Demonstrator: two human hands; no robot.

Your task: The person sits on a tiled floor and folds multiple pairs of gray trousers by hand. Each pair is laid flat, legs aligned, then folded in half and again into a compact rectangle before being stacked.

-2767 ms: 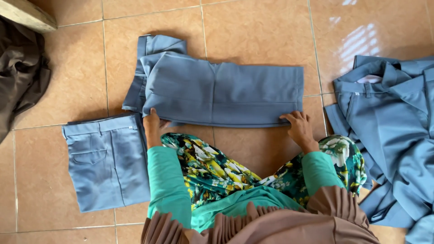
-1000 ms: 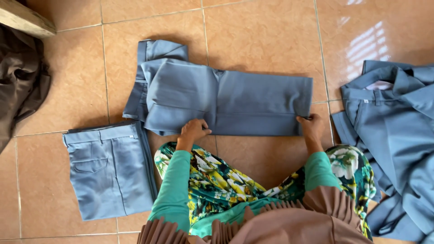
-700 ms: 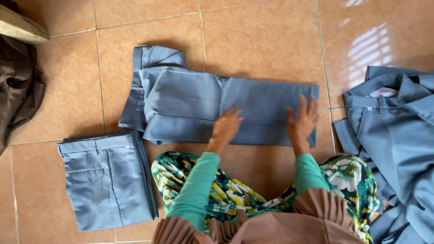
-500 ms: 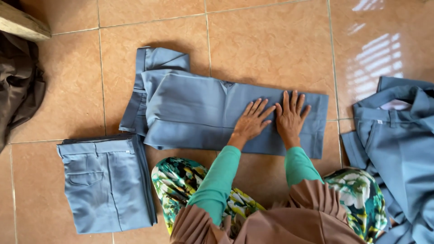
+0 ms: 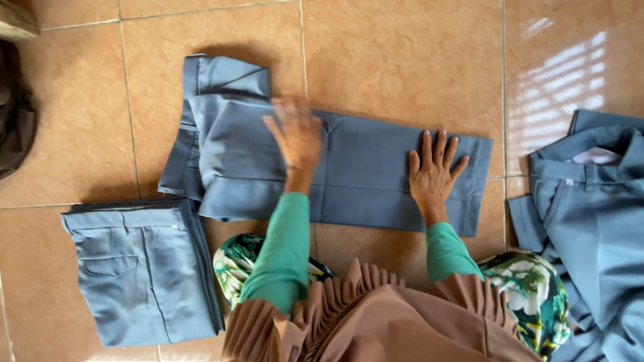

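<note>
Clothing, bottom of frame: We see a brown pleated garment (image 5: 376, 322) across the lower centre, with a floral green cloth (image 5: 530, 295) over the knees at either side and green sleeves (image 5: 285, 248) reaching up from it.
Folded pile, lower left: 1 neatly folded pair of blue-grey trousers (image 5: 144, 271) lies on the tiled floor (image 5: 402, 53), just beside the left knee.
Loose heap, right edge: More blue-grey garments (image 5: 590, 228) lie rumpled at the right of the frame, apart from the hands.
Right hand, centre right: The right hand (image 5: 435, 173) rests palm down on the trousers being folded (image 5: 349, 167), near their right-hand end, fingers spread apart and flat, clamped on nothing.
Left hand, centre: The left hand (image 5: 295, 137) is on or just above the same trousers, left of the middle; it is blurred, fingers seemingly open, though we cannot tell whether they touch the cloth.
Trousers being folded, centre: They stretch across the middle of the frame, waistband end bunched at the upper left.
Far left edge: A dark brown cloth (image 5: 13, 114) sits at the upper left, beneath a wooden edge (image 5: 17, 17).
</note>
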